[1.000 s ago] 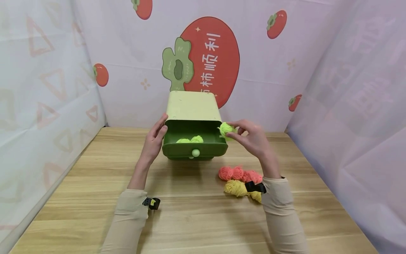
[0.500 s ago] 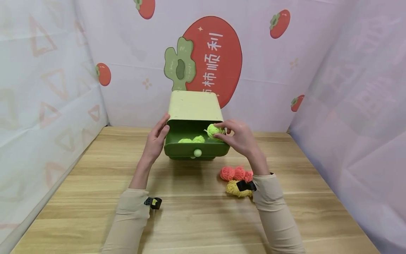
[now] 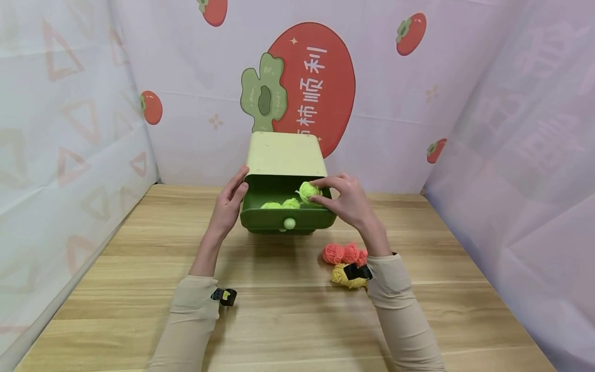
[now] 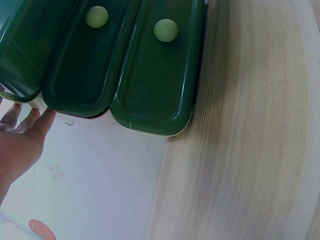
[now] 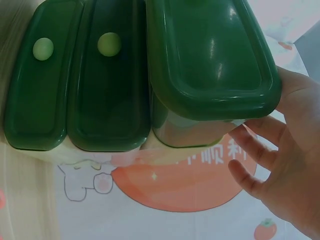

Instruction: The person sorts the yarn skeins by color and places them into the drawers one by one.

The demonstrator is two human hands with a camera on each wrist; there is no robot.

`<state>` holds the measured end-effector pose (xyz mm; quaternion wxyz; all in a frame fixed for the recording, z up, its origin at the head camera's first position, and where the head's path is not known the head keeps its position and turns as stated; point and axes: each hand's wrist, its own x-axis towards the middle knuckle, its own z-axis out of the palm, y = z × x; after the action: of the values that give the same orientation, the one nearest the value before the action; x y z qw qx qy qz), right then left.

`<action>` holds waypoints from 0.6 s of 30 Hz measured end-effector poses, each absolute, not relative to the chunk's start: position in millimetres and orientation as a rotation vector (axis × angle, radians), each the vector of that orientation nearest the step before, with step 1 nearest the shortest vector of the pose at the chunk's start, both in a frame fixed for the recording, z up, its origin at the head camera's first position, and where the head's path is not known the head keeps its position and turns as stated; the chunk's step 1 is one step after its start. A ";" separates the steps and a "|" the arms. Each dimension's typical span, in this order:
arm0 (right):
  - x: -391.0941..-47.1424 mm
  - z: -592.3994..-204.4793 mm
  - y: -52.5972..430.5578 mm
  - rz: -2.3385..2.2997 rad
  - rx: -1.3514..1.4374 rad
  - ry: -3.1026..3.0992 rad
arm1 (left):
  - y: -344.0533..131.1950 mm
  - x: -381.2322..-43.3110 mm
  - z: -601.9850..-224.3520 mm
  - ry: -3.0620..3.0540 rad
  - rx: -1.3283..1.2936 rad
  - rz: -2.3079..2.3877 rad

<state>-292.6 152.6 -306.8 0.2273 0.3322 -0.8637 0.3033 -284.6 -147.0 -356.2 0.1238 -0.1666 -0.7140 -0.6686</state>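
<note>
At far left, my left hand (image 3: 224, 206) rests against the side of the green drawer cabinet (image 3: 287, 155), its fingers extended and not curled round anything; I judge that it steadies the cabinet. The top drawer (image 3: 264, 219) stands pulled out, its knob (image 3: 290, 223) toward me; the long axis of its front runs left to right. Inside, lime yarn (image 3: 291, 203) lies partly hidden behind that front, in a short left-to-right row.

Just right of this, above the open drawer, is the lime yarn ball (image 3: 308, 191). I read it as roundish, with a loose end pointing left; fingers cover its right side, so I cannot confirm a long axis. My right hand (image 3: 350, 201) pinches it between thumb and fingertips.

Nearer me, coral yarn (image 3: 342, 253) and yellow yarn (image 3: 341, 275) lie on the tabletop (image 3: 260, 320), both lengthwise left to right.

Step in hand, as I judge it: loading the drawer. Next move: lower the ball beside the stored yarn, clear of the drawer's rim, then spread the pinch.
</note>
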 end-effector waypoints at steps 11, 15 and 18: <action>-286.0 -307.3 146.9 0.841 1.002 -2.207 | -151.0 -303.9 -377.0 -2.059 -0.493 -1.933; -279.5 -306.1 140.6 0.811 1.085 -2.095 | -151.2 -305.3 -379.2 -2.062 -0.503 -1.923; -272.8 -305.8 134.6 0.760 1.133 -2.034 | -151.5 -303.6 -377.8 -2.064 -0.496 -1.940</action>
<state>-272.8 134.6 -305.8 0.3394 0.4353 -0.7811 0.2919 -303.6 -151.5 -377.8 0.1325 -0.1711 -0.7115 -0.6685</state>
